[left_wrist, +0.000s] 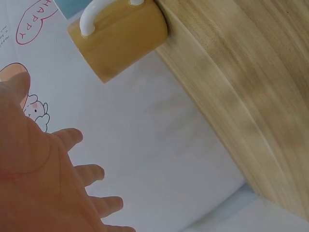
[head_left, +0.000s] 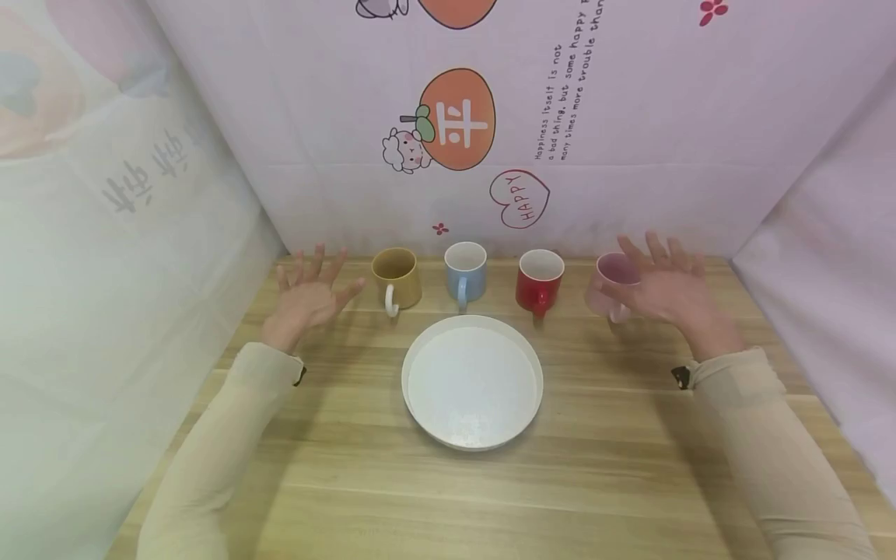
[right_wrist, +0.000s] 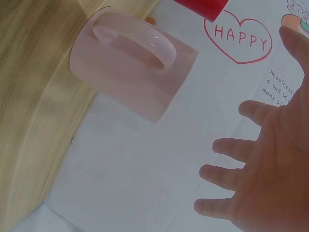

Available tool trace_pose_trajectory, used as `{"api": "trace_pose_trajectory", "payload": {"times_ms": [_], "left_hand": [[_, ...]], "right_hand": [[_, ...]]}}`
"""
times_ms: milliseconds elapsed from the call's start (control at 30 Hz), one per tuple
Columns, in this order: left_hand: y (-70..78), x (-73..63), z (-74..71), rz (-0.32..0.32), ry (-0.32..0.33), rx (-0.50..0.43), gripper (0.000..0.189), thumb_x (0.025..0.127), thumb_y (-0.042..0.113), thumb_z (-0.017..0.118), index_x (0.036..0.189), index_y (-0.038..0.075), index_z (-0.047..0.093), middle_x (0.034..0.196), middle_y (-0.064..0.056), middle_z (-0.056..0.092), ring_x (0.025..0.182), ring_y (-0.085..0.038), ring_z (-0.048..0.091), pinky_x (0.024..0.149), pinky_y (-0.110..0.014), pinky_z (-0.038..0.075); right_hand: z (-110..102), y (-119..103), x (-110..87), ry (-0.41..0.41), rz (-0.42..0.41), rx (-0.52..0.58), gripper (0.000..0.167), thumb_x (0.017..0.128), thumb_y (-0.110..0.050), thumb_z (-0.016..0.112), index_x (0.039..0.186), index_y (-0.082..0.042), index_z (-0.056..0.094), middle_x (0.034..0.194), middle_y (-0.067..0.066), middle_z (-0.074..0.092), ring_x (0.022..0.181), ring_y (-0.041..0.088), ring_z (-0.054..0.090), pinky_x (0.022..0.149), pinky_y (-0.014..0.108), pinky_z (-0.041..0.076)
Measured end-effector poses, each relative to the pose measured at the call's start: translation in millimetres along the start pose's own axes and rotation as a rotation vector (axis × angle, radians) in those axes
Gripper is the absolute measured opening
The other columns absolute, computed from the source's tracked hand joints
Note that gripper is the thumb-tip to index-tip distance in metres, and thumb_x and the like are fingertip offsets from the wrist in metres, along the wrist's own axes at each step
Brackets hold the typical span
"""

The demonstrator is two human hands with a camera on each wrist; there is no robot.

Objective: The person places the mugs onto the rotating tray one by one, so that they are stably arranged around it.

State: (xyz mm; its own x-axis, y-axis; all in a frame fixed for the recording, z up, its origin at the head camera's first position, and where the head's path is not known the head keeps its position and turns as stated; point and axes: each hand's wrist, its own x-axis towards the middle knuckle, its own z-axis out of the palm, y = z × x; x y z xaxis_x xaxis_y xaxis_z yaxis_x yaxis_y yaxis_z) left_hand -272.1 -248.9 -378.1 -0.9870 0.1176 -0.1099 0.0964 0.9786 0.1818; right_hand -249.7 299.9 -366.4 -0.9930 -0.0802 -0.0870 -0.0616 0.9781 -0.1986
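Observation:
Fingers spread and holding nothing, my left hand is raised at the left, beside a mustard-yellow mug with a white handle. My right hand, also spread and holding nothing, overlaps a pink mug in the head view. The right wrist view shows that pink mug apart from the fingers. Between them stand a light blue mug and a red mug, all four handles pointing toward me. A round white tray lies in front of the row.
The mugs stand along the far edge of a wooden table. Behind it hangs a white cloth with cartoon prints and lettering. White cloth walls also border the left and right sides.

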Motion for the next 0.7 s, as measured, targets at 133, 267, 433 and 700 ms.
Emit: {"api": "trace_pose_trajectory", "payload": {"times_ms": [133, 267, 433, 700], "left_hand": [[-0.2, 0.2, -0.1, 0.0, 0.007, -0.001, 0.083, 0.095, 0.078, 0.017, 0.161, 0.031, -0.003, 0.162, -0.003, -0.029, 0.147, -0.039, -0.031, 0.112, -0.072, -0.021], [-0.7, 0.5, -0.9, 0.003, 0.016, 0.006, 0.084, 0.094, 0.079, 0.016, 0.161, 0.031, -0.003, 0.163, -0.005, -0.028, 0.148, -0.042, -0.028, 0.113, -0.072, -0.019], [-1.0, 0.0, -1.7, 0.008, 0.024, 0.001, 0.084, 0.094, 0.08, 0.016, 0.161, 0.032, -0.002, 0.164, -0.008, -0.026, 0.149, -0.043, -0.025, 0.114, -0.073, -0.017], [-1.2, -0.8, -2.3, 0.01, 0.017, -0.001, 0.086, 0.092, 0.081, 0.016, 0.161, 0.031, -0.001, 0.167, -0.012, -0.018, 0.151, -0.046, -0.017, 0.114, -0.073, -0.016]], "right_hand": [[-0.1, -0.6, -0.2, -0.008, -0.003, -0.002, 0.093, 0.09, -0.082, 0.028, 0.16, -0.031, -0.006, 0.164, 0.021, -0.017, 0.147, 0.056, -0.015, 0.108, 0.081, -0.01], [0.2, -0.6, 0.2, -0.009, -0.012, 0.0, 0.093, 0.091, -0.081, 0.027, 0.16, -0.03, -0.007, 0.164, 0.022, -0.017, 0.148, 0.055, -0.016, 0.11, 0.079, -0.009], [0.6, -0.7, 1.7, -0.014, -0.026, 0.004, 0.095, 0.09, -0.082, 0.025, 0.161, -0.027, -0.006, 0.164, 0.024, -0.014, 0.15, 0.05, -0.016, 0.114, 0.075, -0.006], [-1.3, -1.1, 1.1, -0.034, -0.054, 0.018, 0.092, 0.094, -0.077, 0.028, 0.161, -0.023, -0.004, 0.164, 0.027, -0.012, 0.151, 0.05, -0.012, 0.119, 0.069, -0.004]]}}
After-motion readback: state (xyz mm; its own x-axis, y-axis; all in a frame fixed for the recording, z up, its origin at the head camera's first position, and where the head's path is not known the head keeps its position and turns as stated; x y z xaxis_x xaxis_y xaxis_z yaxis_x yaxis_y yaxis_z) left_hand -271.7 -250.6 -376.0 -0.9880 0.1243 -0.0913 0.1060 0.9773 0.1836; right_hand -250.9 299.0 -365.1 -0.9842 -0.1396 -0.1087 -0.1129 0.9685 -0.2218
